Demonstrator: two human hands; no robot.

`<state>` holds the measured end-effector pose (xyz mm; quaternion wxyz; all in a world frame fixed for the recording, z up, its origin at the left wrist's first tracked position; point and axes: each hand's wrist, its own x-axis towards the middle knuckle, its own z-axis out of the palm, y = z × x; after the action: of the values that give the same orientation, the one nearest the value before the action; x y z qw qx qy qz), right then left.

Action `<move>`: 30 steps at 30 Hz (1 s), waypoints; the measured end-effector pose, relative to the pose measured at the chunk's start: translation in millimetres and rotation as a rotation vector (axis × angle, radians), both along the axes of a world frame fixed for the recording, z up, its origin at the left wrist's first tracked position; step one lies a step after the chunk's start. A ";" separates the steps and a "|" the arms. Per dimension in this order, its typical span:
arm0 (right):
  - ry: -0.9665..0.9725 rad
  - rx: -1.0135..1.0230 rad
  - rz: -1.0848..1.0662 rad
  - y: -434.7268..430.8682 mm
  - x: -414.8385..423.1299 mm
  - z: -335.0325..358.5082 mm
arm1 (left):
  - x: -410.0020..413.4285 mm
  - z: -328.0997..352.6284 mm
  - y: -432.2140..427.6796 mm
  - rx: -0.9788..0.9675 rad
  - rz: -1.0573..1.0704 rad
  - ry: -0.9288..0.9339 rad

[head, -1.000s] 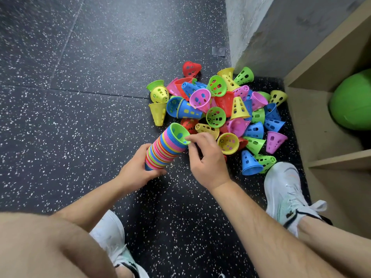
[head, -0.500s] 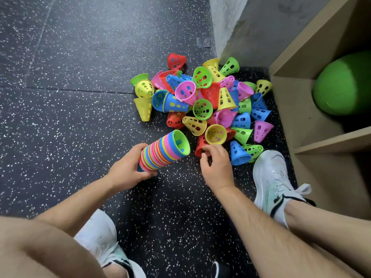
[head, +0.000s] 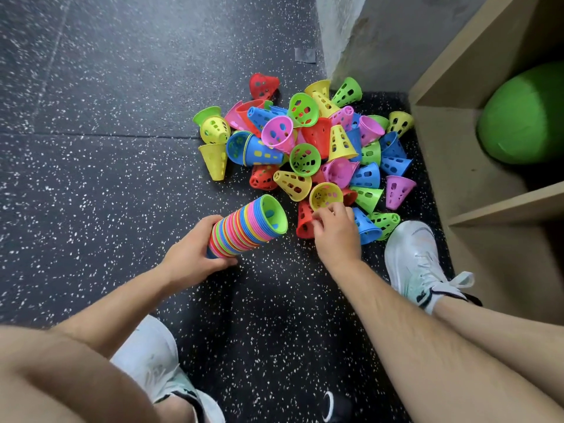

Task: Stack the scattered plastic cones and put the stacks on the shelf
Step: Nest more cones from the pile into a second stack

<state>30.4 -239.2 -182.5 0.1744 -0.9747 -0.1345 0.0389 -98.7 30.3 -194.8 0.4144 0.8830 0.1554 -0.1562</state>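
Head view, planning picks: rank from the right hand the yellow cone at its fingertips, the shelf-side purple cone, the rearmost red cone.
1. Yellow cone, at the right hand.
2. Purple cone, to its right.
3. Red cone, far back.

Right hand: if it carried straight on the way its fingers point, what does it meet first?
The yellow cone, its open mouth facing up, directly ahead of the right hand. The fingers may be touching its rim, but depth is unclear.
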 end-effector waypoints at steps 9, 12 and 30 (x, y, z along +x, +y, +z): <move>0.104 0.563 -0.164 12.0 18.2 34.1 | 0.7 1.4 1.7 -0.019 0.017 -0.005; 0.145 0.726 -0.306 24.7 23.9 47.8 | 0.4 1.8 2.7 -0.022 0.015 0.007; 0.161 0.363 0.036 22.0 4.3 25.4 | -1.0 -2.9 3.0 -0.026 -0.004 -0.013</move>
<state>34.7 -217.2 -157.1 0.3565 -0.9185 -0.1424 0.0948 -99.8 33.2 -197.7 0.4266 0.8789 0.1487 -0.1534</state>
